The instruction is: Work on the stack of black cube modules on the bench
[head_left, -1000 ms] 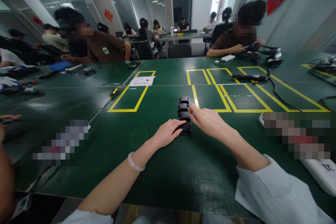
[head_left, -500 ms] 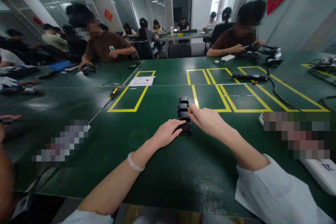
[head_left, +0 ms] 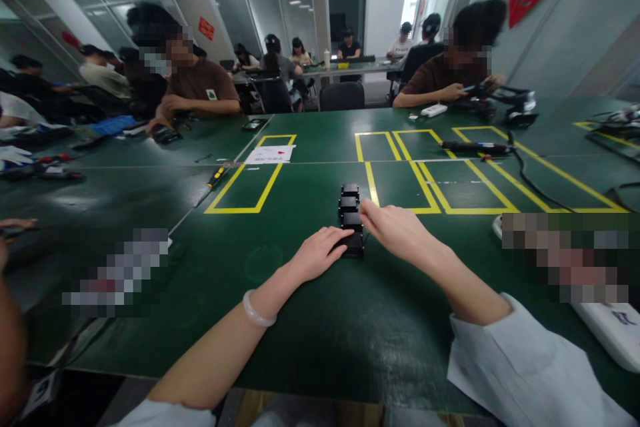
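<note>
Several black box-shaped parts [head_left: 351, 220] stand in a row running away from me on the green table. My left hand [head_left: 320, 250] lies with fingers stretched over the left side of the nearest black block [head_left: 355, 245], its fingertips touching the top and its thumb lower down. At the row's right side, my right hand [head_left: 393, 223] is closed in a pinch, fingertips close against the blocks. Whatever is between those fingers is hidden. A thin dark line, maybe a cable, shows beside the nearest block.
Yellow tape rectangles [head_left: 233, 211] mark the green table [head_left: 300, 360]. A paper sheet [head_left: 270, 154], a yellow-black tool [head_left: 217, 177] and a black corded tool [head_left: 475, 148] lie farther off. White-edged objects [head_left: 613, 333] flank me, partly blurred. Two people sit opposite, handling devices.
My hands and the black blocks look unmoved. Across the table at the left, a person has drawn one arm inward, bringing the hands closer together.
</note>
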A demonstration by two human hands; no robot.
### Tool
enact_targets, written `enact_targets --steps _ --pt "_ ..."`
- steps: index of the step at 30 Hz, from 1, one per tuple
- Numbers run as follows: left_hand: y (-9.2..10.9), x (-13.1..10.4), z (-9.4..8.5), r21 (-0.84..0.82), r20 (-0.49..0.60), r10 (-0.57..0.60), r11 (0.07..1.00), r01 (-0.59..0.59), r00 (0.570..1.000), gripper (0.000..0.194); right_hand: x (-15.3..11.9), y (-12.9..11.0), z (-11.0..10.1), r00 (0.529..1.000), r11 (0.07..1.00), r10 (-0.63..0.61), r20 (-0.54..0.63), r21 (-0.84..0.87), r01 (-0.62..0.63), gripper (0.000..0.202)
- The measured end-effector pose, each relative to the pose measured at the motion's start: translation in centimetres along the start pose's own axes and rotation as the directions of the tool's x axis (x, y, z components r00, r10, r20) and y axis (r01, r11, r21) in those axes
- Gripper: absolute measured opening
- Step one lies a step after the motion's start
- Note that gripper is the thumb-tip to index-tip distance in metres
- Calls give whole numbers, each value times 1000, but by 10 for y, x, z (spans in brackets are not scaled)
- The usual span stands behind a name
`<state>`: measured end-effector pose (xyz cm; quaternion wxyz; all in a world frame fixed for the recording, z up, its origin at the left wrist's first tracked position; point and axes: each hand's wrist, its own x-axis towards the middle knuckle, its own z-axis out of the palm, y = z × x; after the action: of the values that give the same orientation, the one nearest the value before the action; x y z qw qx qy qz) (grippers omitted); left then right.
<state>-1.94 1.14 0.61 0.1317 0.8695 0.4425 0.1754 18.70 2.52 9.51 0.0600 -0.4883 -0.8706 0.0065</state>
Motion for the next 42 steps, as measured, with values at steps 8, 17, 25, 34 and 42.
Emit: enact_targets --steps 8,17,25,34,42 --pt "1 0 0 -4 -2 6 1000 -6 1000 37 -2 0 -3 1000 998 -10 1 58 10 22" --pt "0 0 1 -1 -5 3 1000 -3 1000 37 1 1 1 1000 1000 7 5 11 -7 26" --pt "2 1 -1 2 -4 4 1000 -4 1000 37 -1 2 -2 1000 995 -18 11 98 17 20" --pt "3 1 -2 -18 4 2 1000 -2 1000 37 1 2 0 1000 998 1 15 67 -2 21" --pt "-1 1 1 -18 -3 0 1000 0 1000 37 0 2 -2 1000 997 -12 -4 73 12 20"
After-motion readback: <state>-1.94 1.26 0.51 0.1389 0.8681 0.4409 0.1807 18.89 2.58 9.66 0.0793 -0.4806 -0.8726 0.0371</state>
